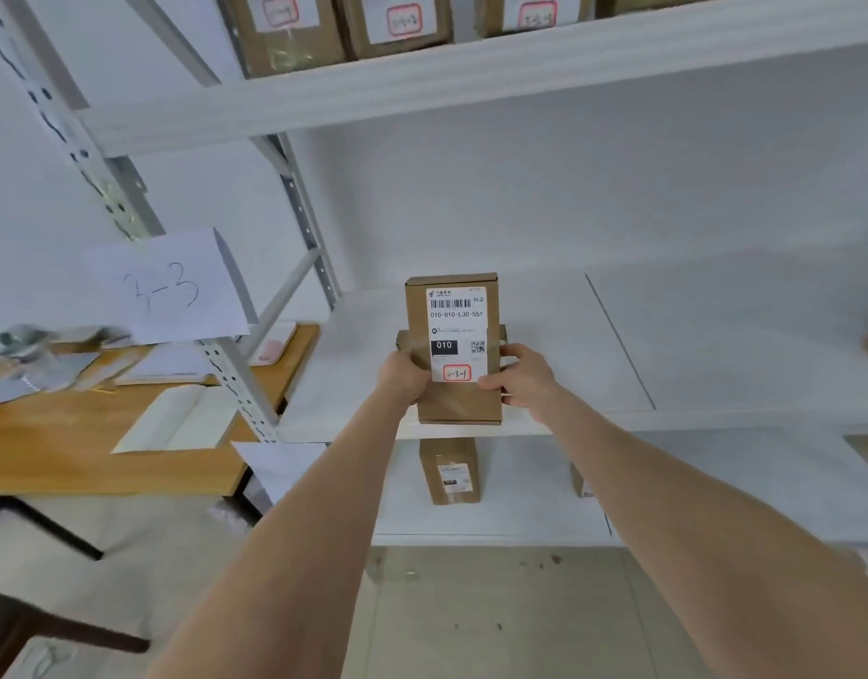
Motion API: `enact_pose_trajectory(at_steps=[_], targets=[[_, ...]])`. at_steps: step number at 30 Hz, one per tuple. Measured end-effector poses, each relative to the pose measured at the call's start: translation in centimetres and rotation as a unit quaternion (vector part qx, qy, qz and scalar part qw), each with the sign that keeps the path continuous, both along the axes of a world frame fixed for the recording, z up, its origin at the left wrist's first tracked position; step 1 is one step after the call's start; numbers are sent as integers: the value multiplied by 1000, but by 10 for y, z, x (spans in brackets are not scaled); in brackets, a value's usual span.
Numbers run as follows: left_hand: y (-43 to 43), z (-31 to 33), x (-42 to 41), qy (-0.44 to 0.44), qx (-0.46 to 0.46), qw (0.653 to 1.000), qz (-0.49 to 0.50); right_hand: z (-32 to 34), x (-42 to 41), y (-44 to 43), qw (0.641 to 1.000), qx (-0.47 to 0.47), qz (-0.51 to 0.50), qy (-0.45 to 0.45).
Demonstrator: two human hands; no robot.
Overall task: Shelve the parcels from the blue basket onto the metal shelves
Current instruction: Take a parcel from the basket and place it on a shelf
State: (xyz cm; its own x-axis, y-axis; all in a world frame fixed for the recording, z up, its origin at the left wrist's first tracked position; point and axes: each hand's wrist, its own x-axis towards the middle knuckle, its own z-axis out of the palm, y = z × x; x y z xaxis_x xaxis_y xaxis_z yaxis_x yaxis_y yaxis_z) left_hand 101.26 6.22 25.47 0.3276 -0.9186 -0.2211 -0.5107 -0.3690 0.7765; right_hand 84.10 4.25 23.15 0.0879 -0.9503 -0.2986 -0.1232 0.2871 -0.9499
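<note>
gripping one parcel (454,330), two hands (403,377) (520,377)

Only a person's two arms show, and both are bare over all that is in view, forearm, wrist and hand alike. The left forearm (294,531), below and left of the parcel (454,330), is broad at its near end and tapers evenly to a slim wrist; the right forearm (691,507), below and right of the parcel, has the same long tapering shape. The left hand (402,377), at the parcel's left edge, shows rounded knuckles; the right hand (520,379), at the parcel's right edge, shows its thumb and back. Nails are too blurred to tell
</note>
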Motion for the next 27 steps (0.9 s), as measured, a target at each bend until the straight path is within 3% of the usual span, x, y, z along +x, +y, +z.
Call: enact_pose_trajectory(at_steps=[13, 27], targets=[[-20, -10, 104, -1, -26, 999, 33, -6, 113, -28, 989, -87, 8, 123], [-59, -32, 188, -29, -6, 999, -37, -32, 198, -49, 950, -77, -15, 303]])
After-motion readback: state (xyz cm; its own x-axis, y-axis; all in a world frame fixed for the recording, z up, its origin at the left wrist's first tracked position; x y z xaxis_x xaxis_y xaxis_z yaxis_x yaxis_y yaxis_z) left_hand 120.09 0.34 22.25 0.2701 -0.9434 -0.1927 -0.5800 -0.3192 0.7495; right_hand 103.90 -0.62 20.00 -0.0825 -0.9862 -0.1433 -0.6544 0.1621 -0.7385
